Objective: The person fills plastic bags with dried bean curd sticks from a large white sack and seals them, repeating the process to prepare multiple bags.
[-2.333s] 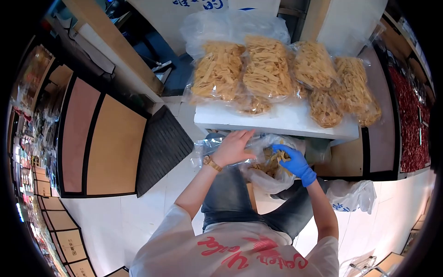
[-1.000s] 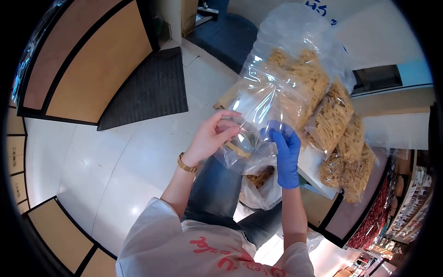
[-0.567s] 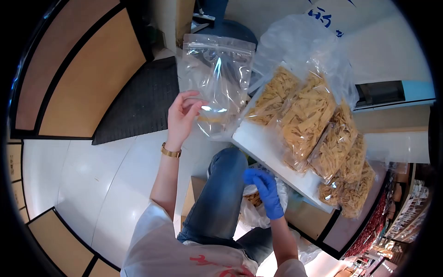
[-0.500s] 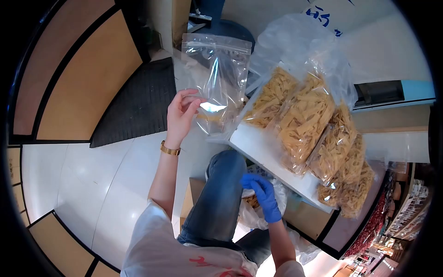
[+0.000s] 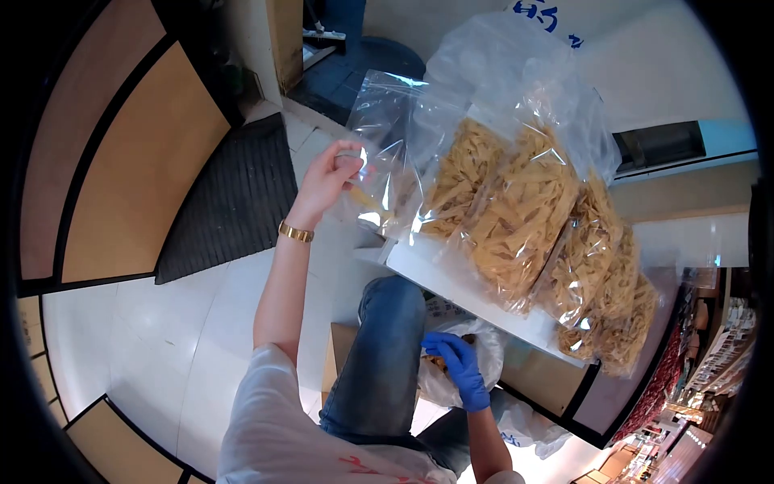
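- up top, there they were, blue characters (image 5: 538,12) on the white panel (image 5: 657,77), partly cut off, too unclear to read surely;
- down low, red script (image 5: 352,463) on the white shirt (image 5: 278,427), no whole word legible;
- and blue marks (image 5: 509,439) on a white plastic bag (image 5: 534,426), crumpled past reading

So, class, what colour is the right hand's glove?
The glove is blue, best seen in the head view.
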Tool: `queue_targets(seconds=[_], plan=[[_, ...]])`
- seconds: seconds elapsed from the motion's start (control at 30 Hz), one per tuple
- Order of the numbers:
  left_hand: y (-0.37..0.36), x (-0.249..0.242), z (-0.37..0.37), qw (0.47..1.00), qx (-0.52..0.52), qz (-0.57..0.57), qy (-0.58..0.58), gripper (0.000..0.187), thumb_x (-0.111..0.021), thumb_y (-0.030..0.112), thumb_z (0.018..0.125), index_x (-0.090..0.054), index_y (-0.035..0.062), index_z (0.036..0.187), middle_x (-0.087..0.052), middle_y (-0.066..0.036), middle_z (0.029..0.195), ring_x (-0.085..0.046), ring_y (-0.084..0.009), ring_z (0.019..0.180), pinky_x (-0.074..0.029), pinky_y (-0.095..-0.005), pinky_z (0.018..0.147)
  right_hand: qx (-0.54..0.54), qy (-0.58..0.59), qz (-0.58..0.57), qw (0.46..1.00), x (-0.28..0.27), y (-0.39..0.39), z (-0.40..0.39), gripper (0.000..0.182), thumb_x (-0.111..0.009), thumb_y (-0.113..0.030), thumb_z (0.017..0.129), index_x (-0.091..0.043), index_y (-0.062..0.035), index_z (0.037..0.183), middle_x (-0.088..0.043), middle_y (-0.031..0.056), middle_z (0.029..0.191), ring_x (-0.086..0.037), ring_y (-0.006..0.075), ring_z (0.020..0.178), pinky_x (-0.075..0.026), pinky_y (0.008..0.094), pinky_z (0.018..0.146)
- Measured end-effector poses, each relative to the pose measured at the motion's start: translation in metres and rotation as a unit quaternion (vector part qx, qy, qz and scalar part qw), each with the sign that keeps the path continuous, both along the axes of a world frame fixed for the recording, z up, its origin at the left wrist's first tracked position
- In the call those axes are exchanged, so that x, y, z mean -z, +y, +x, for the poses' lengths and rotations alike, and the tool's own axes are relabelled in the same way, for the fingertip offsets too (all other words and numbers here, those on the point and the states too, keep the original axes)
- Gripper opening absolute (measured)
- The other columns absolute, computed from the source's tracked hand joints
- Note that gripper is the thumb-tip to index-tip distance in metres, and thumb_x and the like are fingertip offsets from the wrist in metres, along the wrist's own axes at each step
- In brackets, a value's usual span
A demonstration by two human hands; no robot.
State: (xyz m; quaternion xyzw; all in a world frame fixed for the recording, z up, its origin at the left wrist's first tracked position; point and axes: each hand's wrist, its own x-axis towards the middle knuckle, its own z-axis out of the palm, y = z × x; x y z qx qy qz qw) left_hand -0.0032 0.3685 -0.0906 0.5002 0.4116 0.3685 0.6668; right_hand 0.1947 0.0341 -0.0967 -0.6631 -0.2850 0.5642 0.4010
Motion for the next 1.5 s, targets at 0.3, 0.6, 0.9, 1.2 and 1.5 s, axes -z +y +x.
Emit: queue_targets(seconds=[0.3, 0.6, 0.9, 1.2, 1.5], plan=[[0.004, 0.001, -0.009, 0.999, 0.034, -0.011, 0.017, 0.023, -0.051, 0.014, 0.091, -0.051, 0.0086, 0.113, -0.068, -0.007, 0.093, -0.064, -0.0103, 0.082, -0.046, -0.0217, 0.067, 0.016, 0.02, 0.016, 1.0, -0.002, 0.025, -0.01, 0.023, -0.048, -0.007, 0.092, -0.057, 0.0036, 0.111, -0.063, 0.0105, 0.101, -0.061, 0.0165, 0.094, -0.048, 0.0282, 0.086], [0.017, 0.006, -0.009, 0.998, 0.057, 0.01, -0.005, 0.023, -0.05, 0.015, 0.092, -0.05, 0.0084, 0.114, -0.068, -0.008, 0.094, -0.064, -0.01, 0.082, -0.046, -0.0199, 0.064, 0.078, 0.334, 0.222, 0.913, -0.043, 0.14, -0.057, 0.079, -0.061, -0.049, 0.081, -0.024, -0.0149, 0.142, -0.038, 0.0122, 0.139, -0.056, 0.0247, 0.108, -0.044, 0.0393, 0.092], [0.023, 0.003, -0.001, 0.994, 0.085, -0.007, -0.076, 0.021, -0.049, 0.012, 0.093, -0.051, 0.0089, 0.113, -0.068, -0.01, 0.095, -0.065, -0.0108, 0.08, -0.042, -0.0156, 0.056, 0.177, 0.618, 0.426, 0.637, -0.08, 0.148, -0.045, 0.08, -0.054, -0.049, 0.083, -0.012, -0.0238, 0.146, -0.039, -0.0015, 0.141, -0.052, 0.0204, 0.115, -0.04, 0.0378, 0.096], [-0.014, -0.009, 0.081, 0.974, 0.165, -0.021, -0.155, 0.021, -0.05, 0.006, 0.091, -0.045, 0.0071, 0.111, -0.066, -0.008, 0.095, -0.063, -0.0109, 0.081, -0.041, -0.0178, 0.055, 0.175, 0.609, 0.427, 0.645, -0.095, 0.141, -0.034, 0.071, -0.052, -0.035, 0.088, -0.013, -0.0196, 0.146, -0.04, -0.0059, 0.141, -0.056, 0.0179, 0.109, -0.043, 0.0345, 0.09], [-0.017, -0.006, 0.103, 0.974, 0.176, 0.076, -0.122, 0.023, -0.052, -0.003, 0.088, -0.042, 0.0037, 0.107, -0.062, -0.005, 0.084, -0.048, -0.0068, 0.056, -0.039, -0.0197, 0.05, 0.183, 0.65, 0.439, 0.592, -0.094, 0.134, -0.033, 0.079, -0.047, -0.057, 0.084, -0.006, -0.0296, 0.146, -0.035, -0.0072, 0.143, -0.052, 0.014, 0.101, -0.038, 0.0353, 0.088]])
